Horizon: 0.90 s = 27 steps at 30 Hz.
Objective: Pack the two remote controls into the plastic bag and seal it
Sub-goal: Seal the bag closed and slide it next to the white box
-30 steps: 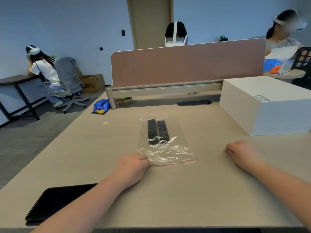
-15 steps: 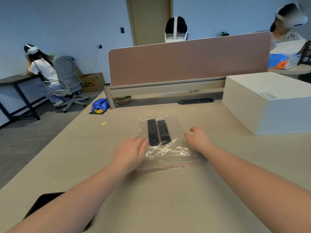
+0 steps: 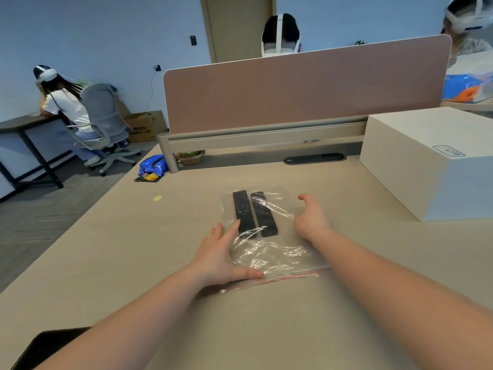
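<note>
A clear plastic bag [image 3: 272, 255] with a red zip strip along its near edge lies flat on the beige desk [image 3: 133, 249]. Two black remote controls lie side by side inside its far half, the left remote [image 3: 242, 213] and the right remote [image 3: 263, 213]. My left hand [image 3: 221, 259] rests flat on the bag's left edge, fingers spread, thumb lying near the red strip. My right hand [image 3: 310, 218] is at the bag's right edge beside the right remote, fingers apart, holding nothing.
A large white box [image 3: 432, 161] stands on the desk to the right. A pink divider panel [image 3: 301, 84] closes the desk's far side. A dark tablet [image 3: 40, 348] lies at the near left corner. A small yellow sticker [image 3: 157, 198] is left of the bag. People sit beyond.
My right hand came from the desk's right side to the bag's right edge. My left hand opened from a fist and slid forward along the bag's left edge.
</note>
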Each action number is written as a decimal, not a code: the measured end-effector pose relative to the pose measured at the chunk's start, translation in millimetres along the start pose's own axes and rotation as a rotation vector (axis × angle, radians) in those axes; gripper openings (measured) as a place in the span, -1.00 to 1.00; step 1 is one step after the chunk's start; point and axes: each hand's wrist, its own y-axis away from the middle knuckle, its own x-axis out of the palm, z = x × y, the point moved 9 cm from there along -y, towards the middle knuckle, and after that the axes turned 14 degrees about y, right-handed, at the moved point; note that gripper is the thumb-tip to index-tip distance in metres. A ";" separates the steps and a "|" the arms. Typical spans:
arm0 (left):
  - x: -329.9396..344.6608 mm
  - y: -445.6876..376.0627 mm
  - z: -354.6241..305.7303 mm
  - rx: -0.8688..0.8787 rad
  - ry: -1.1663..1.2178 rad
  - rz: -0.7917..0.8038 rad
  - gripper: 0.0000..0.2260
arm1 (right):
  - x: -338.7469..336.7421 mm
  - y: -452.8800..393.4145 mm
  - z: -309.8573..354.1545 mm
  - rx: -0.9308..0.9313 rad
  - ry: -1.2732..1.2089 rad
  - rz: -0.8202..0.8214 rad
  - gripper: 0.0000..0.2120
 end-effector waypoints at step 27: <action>81.8 -155.2 -143.4 0.268 -0.068 0.122 0.09 | -117.3 -87.3 -118.5 0.117 0.106 -0.546 -0.60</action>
